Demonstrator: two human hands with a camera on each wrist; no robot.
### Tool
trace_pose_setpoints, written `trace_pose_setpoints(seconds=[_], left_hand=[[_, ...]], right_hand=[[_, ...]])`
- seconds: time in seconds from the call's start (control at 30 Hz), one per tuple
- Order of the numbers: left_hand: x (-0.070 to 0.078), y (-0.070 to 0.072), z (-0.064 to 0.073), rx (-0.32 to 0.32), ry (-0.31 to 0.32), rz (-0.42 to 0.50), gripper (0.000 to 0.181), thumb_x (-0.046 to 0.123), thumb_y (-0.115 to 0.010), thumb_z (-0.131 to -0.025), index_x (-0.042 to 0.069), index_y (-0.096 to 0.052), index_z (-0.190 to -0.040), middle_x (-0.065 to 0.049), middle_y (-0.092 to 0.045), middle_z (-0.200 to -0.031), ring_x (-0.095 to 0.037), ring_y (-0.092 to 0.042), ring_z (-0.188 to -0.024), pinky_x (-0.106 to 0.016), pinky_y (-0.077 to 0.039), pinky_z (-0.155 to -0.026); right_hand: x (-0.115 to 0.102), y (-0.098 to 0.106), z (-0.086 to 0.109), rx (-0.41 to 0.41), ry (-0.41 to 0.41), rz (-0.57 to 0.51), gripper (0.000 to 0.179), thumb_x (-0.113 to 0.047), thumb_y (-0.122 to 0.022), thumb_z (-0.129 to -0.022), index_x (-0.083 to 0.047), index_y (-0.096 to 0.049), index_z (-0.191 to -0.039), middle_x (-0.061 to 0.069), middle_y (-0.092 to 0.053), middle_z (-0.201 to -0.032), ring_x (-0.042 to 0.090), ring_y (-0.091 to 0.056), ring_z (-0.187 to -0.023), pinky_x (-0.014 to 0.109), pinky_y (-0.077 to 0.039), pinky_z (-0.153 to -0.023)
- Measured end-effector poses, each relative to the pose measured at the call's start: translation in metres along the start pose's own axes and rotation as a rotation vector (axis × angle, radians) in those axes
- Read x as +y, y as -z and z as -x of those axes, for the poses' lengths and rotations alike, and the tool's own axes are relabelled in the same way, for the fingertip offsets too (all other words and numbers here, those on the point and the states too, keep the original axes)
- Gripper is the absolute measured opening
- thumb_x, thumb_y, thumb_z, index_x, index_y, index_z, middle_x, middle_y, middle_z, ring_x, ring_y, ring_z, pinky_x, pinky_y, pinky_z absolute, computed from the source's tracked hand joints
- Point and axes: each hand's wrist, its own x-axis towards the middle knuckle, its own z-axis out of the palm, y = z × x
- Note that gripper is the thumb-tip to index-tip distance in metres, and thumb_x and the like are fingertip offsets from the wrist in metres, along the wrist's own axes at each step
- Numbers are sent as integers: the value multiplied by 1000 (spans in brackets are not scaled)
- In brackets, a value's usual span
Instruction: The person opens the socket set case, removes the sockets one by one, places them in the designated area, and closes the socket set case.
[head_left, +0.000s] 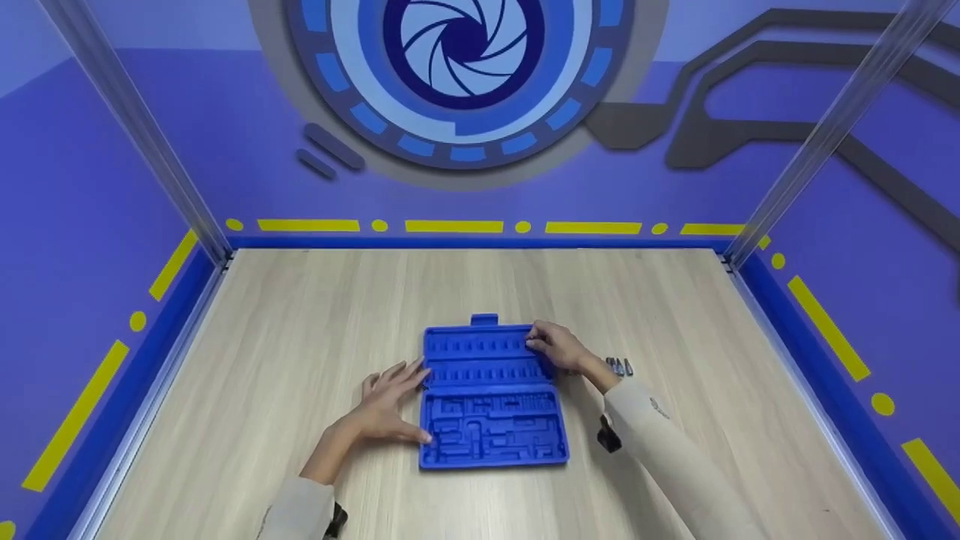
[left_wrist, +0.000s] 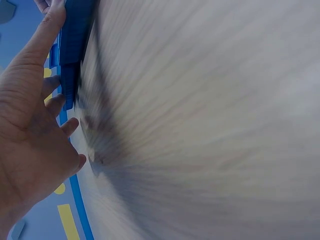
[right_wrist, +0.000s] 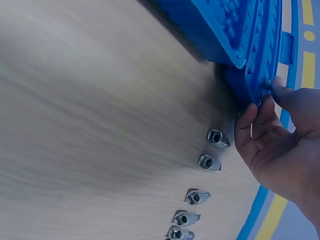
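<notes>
An opened blue plastic tool case [head_left: 491, 389] lies flat, its lid half at the far side and moulded slots in both halves. My left hand [head_left: 386, 405] rests at its left side with fingers spread, the thumb touching the near half and fingertips at the lid half. At the lid's far right corner, my right hand [head_left: 556, 346] pinches a small metal bit socket [right_wrist: 268, 84] between thumb and fingers, mostly hidden by them. Below that hand in the right wrist view, several silver bit sockets [right_wrist: 198, 196] lie on the table in a loose row.
A light wood-grain table [head_left: 315, 300] carries everything. Blue printed walls [head_left: 465, 202] with yellow dashes enclose its back and sides, with metal posts [head_left: 150, 127] at the back corners. The case's latch tab [head_left: 484, 319] sticks out at the far edge.
</notes>
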Motion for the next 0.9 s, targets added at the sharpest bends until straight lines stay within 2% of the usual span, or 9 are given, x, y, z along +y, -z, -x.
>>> trace_pose_setpoints(seconds=[0.1,0.2,0.27,0.37,0.53,0.67,0.73,0.8,0.9], left_hand=[[0,0,0,3,0,1,120,52,-93,-65,12,-33,-160,-14,-20,-171,-50,-14,-155,-79,-3,-115],[0,0,0,4,-2,5,120,52,-93,-65,11,-33,-160,-14,-20,-171,-50,-15,-155,-79,-3,-115],[0,0,0,6,-2,3,119,51,-93,-65,11,-33,-160,-14,-21,-171,-50,-15,-154,-79,-4,-115],[0,0,-1,6,0,-3,119,51,-93,-65,12,-33,-160,-14,-21,-171,-49,-16,-154,-79,-4,-115],[0,1,-2,10,-13,-8,119,52,-93,-65,11,-33,-160,-14,-21,-171,-49,-17,-154,-78,-6,-114],[0,1,-2,14,-21,-12,120,51,-94,-64,9,-34,-159,-15,-22,-171,-50,-18,-154,-79,-8,-113],[1,1,-2,12,-20,-14,120,51,-94,-64,9,-34,-159,-16,-22,-170,-50,-19,-154,-80,-8,-113],[0,0,-2,8,-16,-14,120,52,-93,-65,9,-34,-160,-16,-22,-170,-50,-18,-154,-79,-8,-114],[0,-1,-2,7,-13,-16,120,52,-93,-65,9,-34,-160,-15,-22,-171,-49,-18,-154,-79,-8,-114]], right_hand=[[1,2,1,-3,-43,-57,12,-8,-59,-102,3,-60,-99,19,-67,-97,17,-54,-81,31,-46,-75],[1,6,2,2,-121,-126,14,-10,-58,-103,3,-61,-101,22,-68,-96,14,-56,-73,26,-46,-64],[-1,9,4,6,-172,-174,14,-10,-58,-104,4,-61,-103,25,-69,-98,15,-61,-70,26,-50,-60],[-5,14,7,11,-222,-257,16,-9,-57,-104,6,-61,-107,27,-69,-105,19,-67,-74,29,-57,-61],[-7,18,14,35,-203,-326,23,-7,-54,-105,11,-62,-117,29,-66,-111,35,-69,-85,35,-57,-70],[-5,20,18,56,-153,-280,27,-8,-51,-106,10,-63,-124,29,-66,-118,40,-65,-105,47,-54,-94],[-4,22,21,59,-149,-272,29,-9,-50,-107,9,-62,-127,29,-65,-121,40,-64,-108,51,-51,-101],[-3,24,24,56,-168,-285,31,-9,-50,-107,7,-60,-132,29,-65,-121,40,-66,-105,50,-52,-98],[-1,28,28,33,-187,-320,34,-9,-47,-108,7,-56,-137,31,-62,-117,40,-68,-87,45,-56,-78]])
